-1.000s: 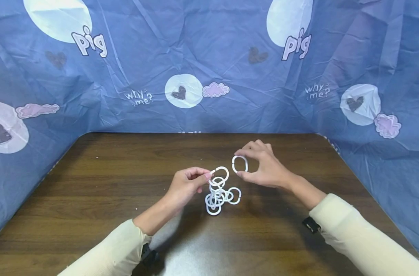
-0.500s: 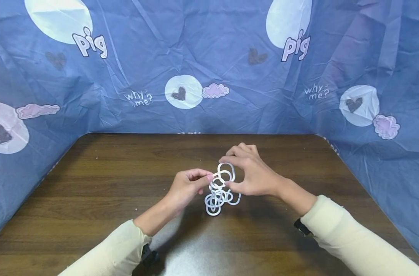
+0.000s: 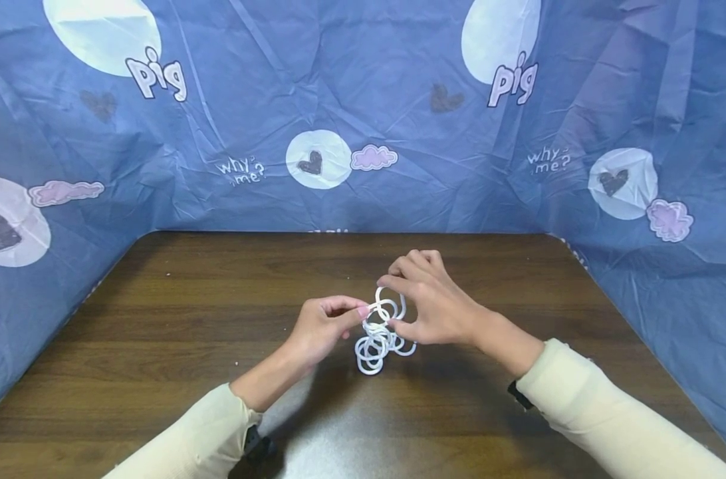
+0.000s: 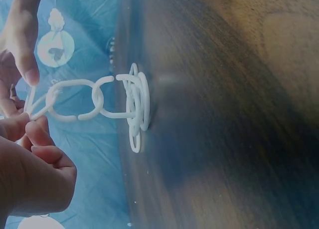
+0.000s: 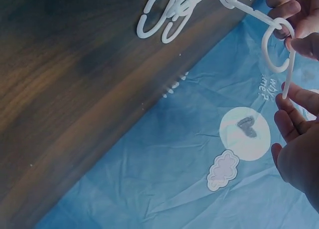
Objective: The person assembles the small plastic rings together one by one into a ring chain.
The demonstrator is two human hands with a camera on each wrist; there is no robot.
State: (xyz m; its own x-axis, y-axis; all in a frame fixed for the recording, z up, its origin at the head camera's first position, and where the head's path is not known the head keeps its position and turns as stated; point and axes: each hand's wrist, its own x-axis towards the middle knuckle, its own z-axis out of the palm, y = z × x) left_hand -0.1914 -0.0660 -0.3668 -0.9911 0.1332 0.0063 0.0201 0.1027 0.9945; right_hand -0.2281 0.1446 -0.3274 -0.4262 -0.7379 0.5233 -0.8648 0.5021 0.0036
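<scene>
My left hand [image 3: 322,327] pinches the top link [image 5: 266,52] of a white plastic ring chain between thumb and forefinger. That link has a gap in its loop. Below it, linked rings [image 4: 72,82] run down to a small pile of chain [image 4: 145,102] on the table. My right hand [image 3: 439,301] holds a single white ring [image 5: 288,84] between thumb and fingers, seen edge-on in the right wrist view. This ring overlaps the top link in the head view, close to my left fingertips.
The brown wooden table [image 3: 219,279] reaches back to a blue printed cloth [image 3: 363,80], which also rises at both sides. Dark bands [image 3: 521,396] show by the cuffs of the pale sleeves [image 3: 614,406].
My right hand has moved left and slightly down, bringing its single ring from apart to the chain's top link. My left hand has stayed nearly still, still pinching that link.
</scene>
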